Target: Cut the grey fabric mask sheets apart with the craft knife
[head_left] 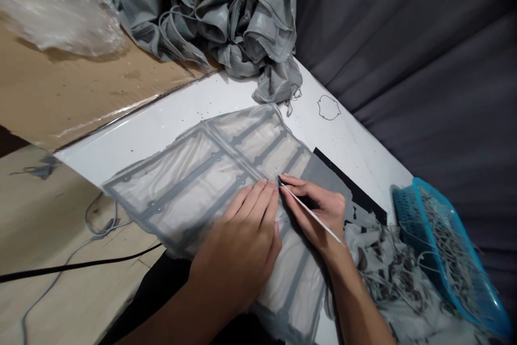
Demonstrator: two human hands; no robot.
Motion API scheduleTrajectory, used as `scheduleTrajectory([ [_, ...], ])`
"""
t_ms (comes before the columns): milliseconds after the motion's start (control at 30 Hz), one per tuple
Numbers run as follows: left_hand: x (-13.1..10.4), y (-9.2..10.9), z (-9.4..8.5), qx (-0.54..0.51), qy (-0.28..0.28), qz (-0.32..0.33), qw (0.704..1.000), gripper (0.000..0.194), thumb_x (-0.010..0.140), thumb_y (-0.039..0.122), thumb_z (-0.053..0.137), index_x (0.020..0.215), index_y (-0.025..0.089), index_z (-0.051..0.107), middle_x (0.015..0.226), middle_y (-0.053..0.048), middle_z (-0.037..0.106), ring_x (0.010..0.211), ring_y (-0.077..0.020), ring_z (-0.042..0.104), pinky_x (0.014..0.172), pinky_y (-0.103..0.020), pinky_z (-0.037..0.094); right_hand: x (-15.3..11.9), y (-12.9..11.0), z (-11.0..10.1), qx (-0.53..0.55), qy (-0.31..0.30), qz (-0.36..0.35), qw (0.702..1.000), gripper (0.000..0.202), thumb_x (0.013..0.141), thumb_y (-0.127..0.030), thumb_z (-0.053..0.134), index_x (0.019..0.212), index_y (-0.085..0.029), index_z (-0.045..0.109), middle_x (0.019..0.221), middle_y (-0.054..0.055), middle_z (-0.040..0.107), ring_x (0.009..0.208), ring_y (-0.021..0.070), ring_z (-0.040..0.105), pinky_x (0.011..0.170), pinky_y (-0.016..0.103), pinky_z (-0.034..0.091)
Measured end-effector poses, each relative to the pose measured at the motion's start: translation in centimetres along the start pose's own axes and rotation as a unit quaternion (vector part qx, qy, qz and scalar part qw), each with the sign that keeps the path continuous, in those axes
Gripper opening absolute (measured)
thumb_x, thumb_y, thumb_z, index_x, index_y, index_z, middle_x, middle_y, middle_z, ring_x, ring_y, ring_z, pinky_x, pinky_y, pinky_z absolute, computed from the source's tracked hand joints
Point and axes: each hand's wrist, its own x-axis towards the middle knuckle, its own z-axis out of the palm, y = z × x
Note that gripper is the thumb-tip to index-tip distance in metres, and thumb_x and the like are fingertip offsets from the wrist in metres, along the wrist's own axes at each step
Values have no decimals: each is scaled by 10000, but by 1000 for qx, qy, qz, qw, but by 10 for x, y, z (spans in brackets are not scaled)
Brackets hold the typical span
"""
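A translucent rubbery sheet [181,197] with grey raised bands and small studs lies across the white table and over its near edge. My left hand [238,251] rests flat on it, fingers stretched out and side by side. Just right of those fingertips, my right hand [317,210] is closed around a thin white stick-like tool [311,213] in a pen grip. The tool's dark tip meets the sheet near a grey band; its exact kind is hard to make out. Part of the sheet is hidden under both hands.
Crumpled grey rubbery sheets [238,16] pile up at the back, beside a clear plastic bag [60,11] on cardboard [48,86]. A blue basket [456,259] of thin grey strips stands right, near loose scraps [391,269]. A dark curtain [404,65] hangs along the right.
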Motion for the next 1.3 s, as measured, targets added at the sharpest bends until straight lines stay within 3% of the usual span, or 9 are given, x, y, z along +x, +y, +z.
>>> scheduleTrajectory([
  [233,-1,0,-1,-5,6,1,1000,532,1088,184,484,1556,-32,614,1610,-252,660,1487,-384,654,1253,-570,525,-1,3,-1,-29,-19,-34,999,162,1000,-84,773,986,-245,780,1177,74,892,1080,259,879,1003,375,730],
  [533,-3,0,3,-7,24,6,1000,496,1103,204,471,1520,-12,631,1591,-250,677,1490,-364,646,1279,-545,474,4,-1,-5,-140,-62,-131,979,172,1048,-48,687,1011,-203,754,1182,102,889,1136,257,867,1013,328,698],
  [800,1,0,0,18,3,14,1000,530,1095,223,454,1527,-26,633,1563,-260,696,1451,-363,677,1251,-531,496,7,-11,10,-317,10,-151,936,282,1085,-81,651,838,-217,664,1099,82,905,818,170,879,637,208,584],
  [933,3,2,-4,14,-5,-6,1000,528,1066,190,475,1516,-14,661,1557,-245,706,1430,-366,694,1235,-533,531,6,-8,8,-250,19,-93,964,225,1084,-150,677,888,-249,727,1096,50,906,792,177,876,644,223,629],
  [1067,2,3,-4,9,0,-16,1000,546,1040,167,500,1532,-12,658,1572,-233,699,1423,-371,700,1219,-537,558,1,-4,2,-98,16,-13,995,116,1054,-201,734,973,-263,788,1149,70,897,947,246,891,828,336,734],
  [1167,0,2,-2,12,9,-13,1000,533,1051,174,491,1519,-7,670,1573,-225,701,1423,-364,702,1221,-530,557,-2,-1,0,-35,-5,10,999,95,1023,-188,769,977,-262,809,1189,78,889,1031,271,885,953,401,738],
  [1300,0,3,-3,16,8,-15,1000,532,1060,176,478,1526,-1,663,1591,-223,686,1440,-359,691,1232,-527,550,-3,1,0,-26,-8,7,1000,93,1012,-178,782,986,-263,809,1193,77,888,1063,271,879,995,407,728],
])
